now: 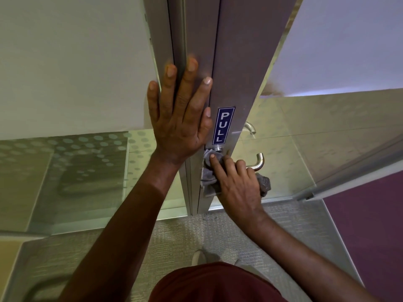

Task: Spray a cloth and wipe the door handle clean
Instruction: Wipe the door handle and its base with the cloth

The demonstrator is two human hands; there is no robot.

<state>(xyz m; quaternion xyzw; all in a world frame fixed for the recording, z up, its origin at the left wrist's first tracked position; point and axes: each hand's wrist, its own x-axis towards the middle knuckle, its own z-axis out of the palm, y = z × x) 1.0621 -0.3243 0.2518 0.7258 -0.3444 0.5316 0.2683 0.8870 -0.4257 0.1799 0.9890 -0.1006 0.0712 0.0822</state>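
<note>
Wiping | right hand [237, 182] clamps crumpled grey cloth [209, 177] around curved steel door handle [258, 163] (long axis rightward); left hand [181, 118] flat, fingers spread, farther up door

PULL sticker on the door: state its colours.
The sticker is dark blue with white letters, head view.

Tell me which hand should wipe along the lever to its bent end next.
Right. The right hand already holds the cloth against the handle near its base, so it only needs to slide outward. The left hand lies flat on the door frame above, holding nothing.
</note>
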